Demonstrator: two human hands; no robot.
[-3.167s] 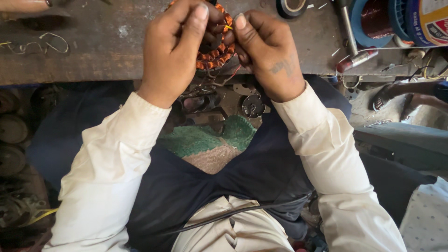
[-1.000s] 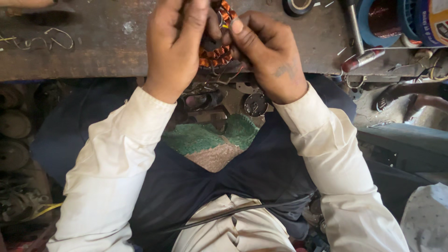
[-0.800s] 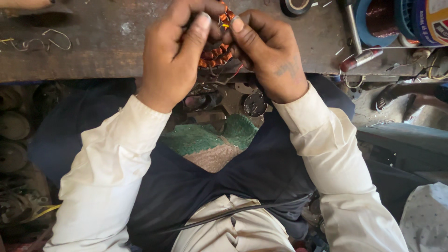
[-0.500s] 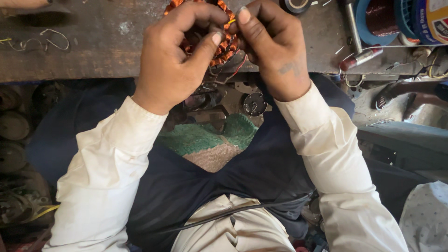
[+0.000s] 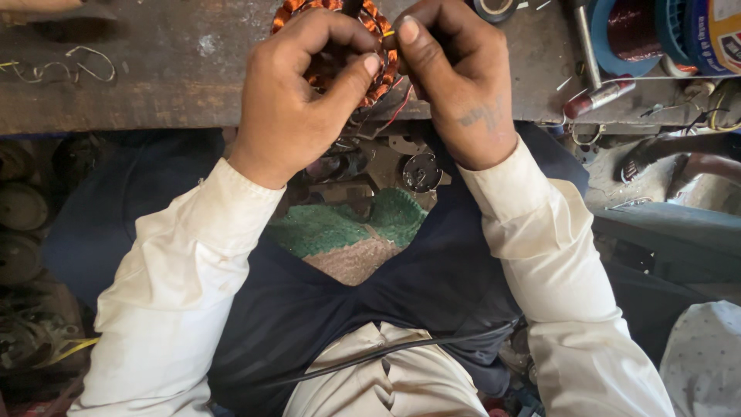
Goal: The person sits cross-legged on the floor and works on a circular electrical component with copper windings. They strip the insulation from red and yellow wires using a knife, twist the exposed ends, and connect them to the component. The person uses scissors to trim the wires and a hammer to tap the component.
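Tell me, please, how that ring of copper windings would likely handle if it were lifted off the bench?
The copper-wound ring probably stays stiff and feels heavy for its size. Its thin red leads hang loose, so they would likely flop and snag.

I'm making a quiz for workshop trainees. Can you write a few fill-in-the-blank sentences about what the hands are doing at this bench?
1. Both hands grip a ring of ____-coloured wire coils, the copper winding.
2. The left hand pinches the winding with its ____ and fingers.
3. The winding is held over the edge of a wooden ____.
4. The sleeves are ____ in colour.

Missing words: copper; thumb; workbench; white
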